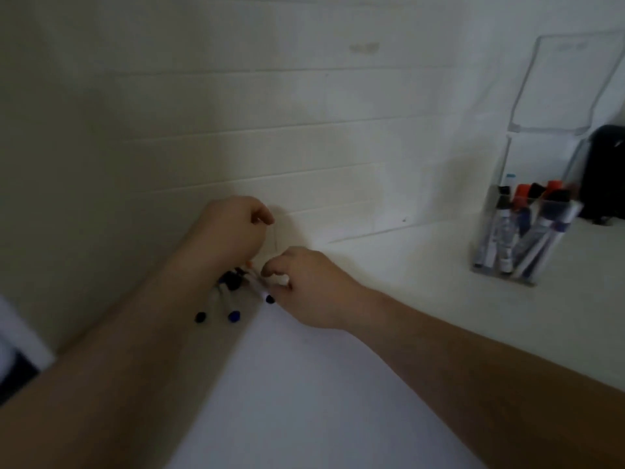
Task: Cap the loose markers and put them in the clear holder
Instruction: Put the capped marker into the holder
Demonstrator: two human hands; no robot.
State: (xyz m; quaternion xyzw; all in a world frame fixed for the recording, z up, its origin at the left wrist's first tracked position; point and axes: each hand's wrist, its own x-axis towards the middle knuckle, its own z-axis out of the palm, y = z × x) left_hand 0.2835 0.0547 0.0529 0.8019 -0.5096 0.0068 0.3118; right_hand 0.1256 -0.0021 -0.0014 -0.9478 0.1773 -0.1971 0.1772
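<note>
A small pile of loose markers [226, 299] lies on the white counter [338, 401] against the wall, showing white barrels and black and blue ends. My right hand [311, 286] has its fingers curled round a white marker with a blue end [269, 298] at the right side of the pile. My left hand [233, 228] hovers just above the pile with its fingers curled; what it holds, if anything, is hidden. A small orange tip [249, 264] shows between the two hands. The clear holder [507, 270] stands far right and holds several capped markers.
A white tiled wall [304, 147] rises right behind the pile. A black object [605, 170] stands behind the holder at the right edge. The holder's tall clear back [571, 82] leans against the wall. The image is blurred.
</note>
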